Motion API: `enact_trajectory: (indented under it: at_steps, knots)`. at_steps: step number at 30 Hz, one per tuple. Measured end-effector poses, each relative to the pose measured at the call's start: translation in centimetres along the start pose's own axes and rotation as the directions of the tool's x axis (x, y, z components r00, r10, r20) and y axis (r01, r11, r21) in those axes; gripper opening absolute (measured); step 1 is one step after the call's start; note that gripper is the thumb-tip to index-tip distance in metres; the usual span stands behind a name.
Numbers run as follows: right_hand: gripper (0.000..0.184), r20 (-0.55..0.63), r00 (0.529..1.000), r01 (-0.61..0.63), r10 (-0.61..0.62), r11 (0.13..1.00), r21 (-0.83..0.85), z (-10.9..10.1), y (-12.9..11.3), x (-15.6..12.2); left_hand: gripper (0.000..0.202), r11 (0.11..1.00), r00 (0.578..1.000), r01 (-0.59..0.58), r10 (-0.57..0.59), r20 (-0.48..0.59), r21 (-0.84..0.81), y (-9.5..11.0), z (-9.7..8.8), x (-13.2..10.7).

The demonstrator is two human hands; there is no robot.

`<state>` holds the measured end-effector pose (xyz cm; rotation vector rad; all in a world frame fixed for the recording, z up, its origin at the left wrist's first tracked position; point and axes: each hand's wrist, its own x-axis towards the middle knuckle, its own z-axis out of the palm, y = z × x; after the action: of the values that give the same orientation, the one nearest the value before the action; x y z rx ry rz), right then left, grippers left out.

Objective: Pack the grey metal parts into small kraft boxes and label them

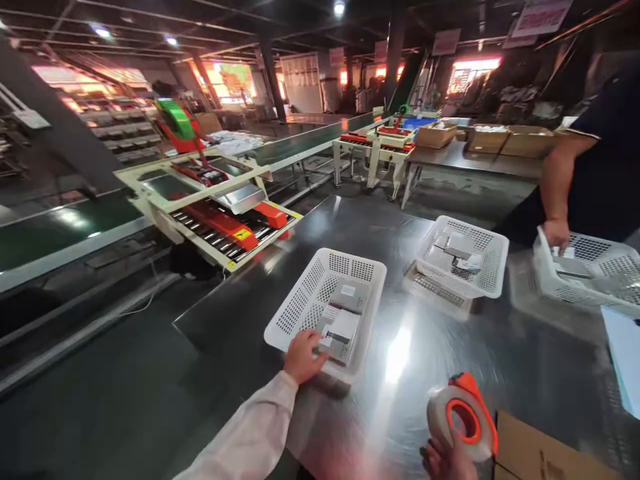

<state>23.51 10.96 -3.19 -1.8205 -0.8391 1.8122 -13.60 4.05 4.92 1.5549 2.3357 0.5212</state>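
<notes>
My left hand (304,358) is curled over the near rim of a white plastic basket (374,270), its fingertips close to the contents. Inside lie flat grey boxes (350,294) with white labels and papers on them. The basket stands on the shiny metal table (370,420). Low in the view, my right hand (453,460) grips a tape dispenser (470,385) with an orange body and a thick roll of clear tape. Part of that hand is cut off by the lower frame edge. Beside the dispenser lies a brown cardboard box (545,450).
Another white basket (493,267) with grey boxes stands farther right. A co-worker's hand (557,233) reaches into a third basket (550,283). Papers (623,360) lie at the right edge. Beyond the table are a red-and-cream carton-sealing machine (220,200), a green conveyor (300,148) and open cartons (493,140).
</notes>
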Motion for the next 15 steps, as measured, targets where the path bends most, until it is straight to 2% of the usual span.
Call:
enact_trajectory:
  at_steps: [2,3,5,7,8,9,11,13,15]
  knots:
    - [0.055,-0.113,0.989,-0.073,0.098,0.976,0.203,0.3,-2.0,0.0,0.065,0.999,0.999,-0.04,0.041,0.034,-0.029,0.7,-0.2,2.9]
    - [0.056,-0.12,0.983,-0.107,0.142,0.959,0.262,0.6,-3.0,-0.2,0.071,0.996,0.996,-0.068,0.071,0.062,-0.052,1.1,-0.2,4.4]
    - [0.058,-0.07,0.984,-0.142,0.162,0.963,0.229,1.5,-4.7,-1.3,0.055,0.988,0.985,-0.112,0.125,0.12,-0.11,1.8,-0.3,7.1]
    - [0.063,-0.043,0.998,-0.051,0.055,0.995,0.09,3.1,-6.1,-3.1,0.03,0.976,0.978,-0.125,0.152,0.146,-0.177,2.2,-1.0,8.5]
    - [0.066,-0.037,0.998,0.055,-0.055,0.998,0.012,4.3,-6.7,-4.2,0.028,0.969,0.977,-0.126,0.159,0.145,-0.213,2.2,-1.6,8.7]
    - [0.068,-0.03,0.982,0.182,-0.184,0.982,-0.055,5.8,-7.3,-5.3,0.031,0.959,0.976,-0.126,0.166,0.144,-0.253,2.2,-2.4,8.7]
    - [0.068,0.013,0.914,0.404,-0.405,0.908,-0.107,9.3,-8.6,-7.6,0.036,0.934,0.969,-0.128,0.19,0.161,-0.333,2.1,-4.3,8.0]
    - [0.069,0.091,0.87,0.491,-0.485,0.87,-0.049,13.1,-9.7,-9.5,0.037,0.893,0.943,-0.111,0.234,0.238,-0.437,2.0,-6.2,7.1]
    - [0.066,0.261,0.855,0.454,-0.448,0.89,0.037,16.4,-10.4,-11.0,0.035,0.816,0.901,-0.057,0.29,0.323,-0.576,2.0,-7.8,6.2]
